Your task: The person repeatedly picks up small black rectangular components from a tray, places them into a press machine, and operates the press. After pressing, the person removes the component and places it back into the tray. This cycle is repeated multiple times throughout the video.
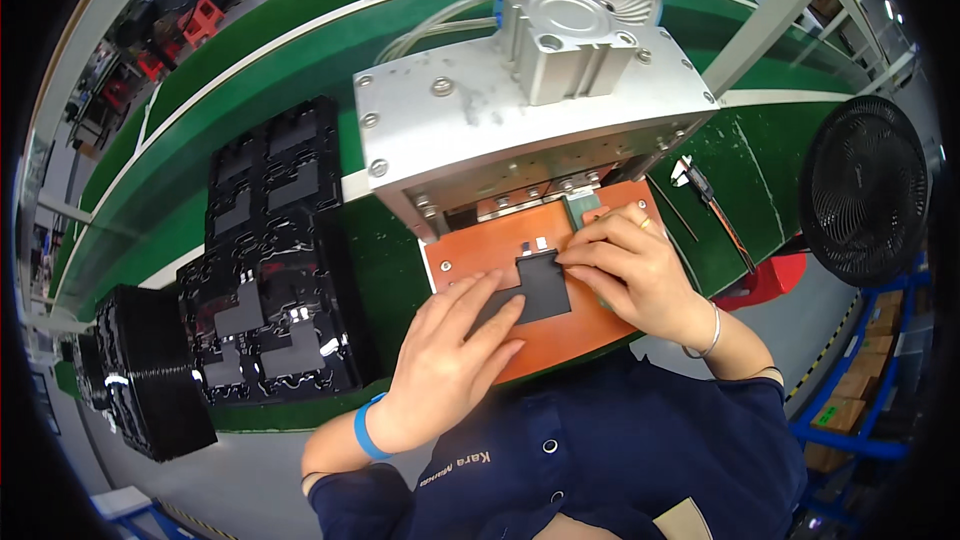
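A flat, dark grey L-shaped piece [545, 292] with two small light tabs at its far edge lies on the orange plate [600, 328] of a metal press. My left hand [437, 375] rests over the near left part of the piece, its fingers stretched out and touching it. At the far right corner, my right hand [645, 275] pinches the piece's edge between thumb and fingers. Just beyond those fingers, a green strip [578, 208] runs under the press head.
The silver press [530, 135] with a cylinder on top stands right ahead. Black trays [270, 320] holding similar grey pieces lie left, beside a tray stack [160, 380]. A caliper [710, 200] and a black fan [865, 190] are right; a red stool [765, 280] stands below.
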{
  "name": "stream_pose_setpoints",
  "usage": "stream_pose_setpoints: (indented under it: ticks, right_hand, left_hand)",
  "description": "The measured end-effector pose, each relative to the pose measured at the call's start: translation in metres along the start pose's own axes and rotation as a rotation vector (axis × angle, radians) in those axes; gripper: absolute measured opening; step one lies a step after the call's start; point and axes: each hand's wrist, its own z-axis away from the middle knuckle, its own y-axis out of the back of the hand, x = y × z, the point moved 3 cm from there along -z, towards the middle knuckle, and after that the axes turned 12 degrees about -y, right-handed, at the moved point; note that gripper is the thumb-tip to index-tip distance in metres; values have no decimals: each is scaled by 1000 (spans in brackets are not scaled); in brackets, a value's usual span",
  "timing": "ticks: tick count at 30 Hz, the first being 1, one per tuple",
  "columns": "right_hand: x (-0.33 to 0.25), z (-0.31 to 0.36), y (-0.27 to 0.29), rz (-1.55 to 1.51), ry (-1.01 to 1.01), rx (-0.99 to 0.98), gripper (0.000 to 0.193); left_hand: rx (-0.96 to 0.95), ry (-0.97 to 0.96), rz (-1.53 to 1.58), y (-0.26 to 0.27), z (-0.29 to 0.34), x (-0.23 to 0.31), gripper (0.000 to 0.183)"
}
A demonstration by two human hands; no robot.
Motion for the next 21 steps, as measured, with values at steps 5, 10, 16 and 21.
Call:
stream_pose_setpoints:
  ticks: [5, 10, 16, 21]
  right_hand:
    - [-5, -2, -11, 46, 17, -69, 24]
    - [-6, 1, -17, 126, 51, -84, 33]
    - [-12, -4, -15, 162, 7, -77, 34]
    - [-6, -1, -14, 134, 88, -96, 33]
  left_hand:
    - [38, 23, 15, -15, 1, 0, 32]
    - [67, 23, 59, -18, 3, 2, 37]
    - [72, 27, 104, -17, 1, 1, 35]
    - [67, 16, 102, -17, -1, 1, 35]
